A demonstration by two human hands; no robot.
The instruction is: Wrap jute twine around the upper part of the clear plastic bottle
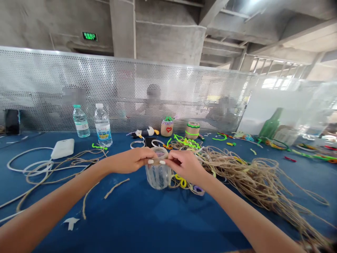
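Note:
A clear plastic cup [158, 175] stands upright on the blue table [147, 218] in front of me. My left hand [134, 160] grips the cup's rim from the left, fingers curled, and pinches a strip of jute twine against it. My right hand [184, 165] meets it from the right, fingers pinched on the same twine [158, 162] at the rim. A big tangled pile of jute twine [252, 179] lies just right of my right wrist. Yellow and purple pipe cleaners [184, 182] sit under my right hand.
Two water bottles [103, 125] stand at the back left beside a white power bank [62, 148] with white cables. Two twine-wrapped cups [193, 130], a toy duck [143, 133], green pipe cleaners [188, 141] and a green bottle [271, 124] sit further back. People sit behind a perforated metal screen [118, 91].

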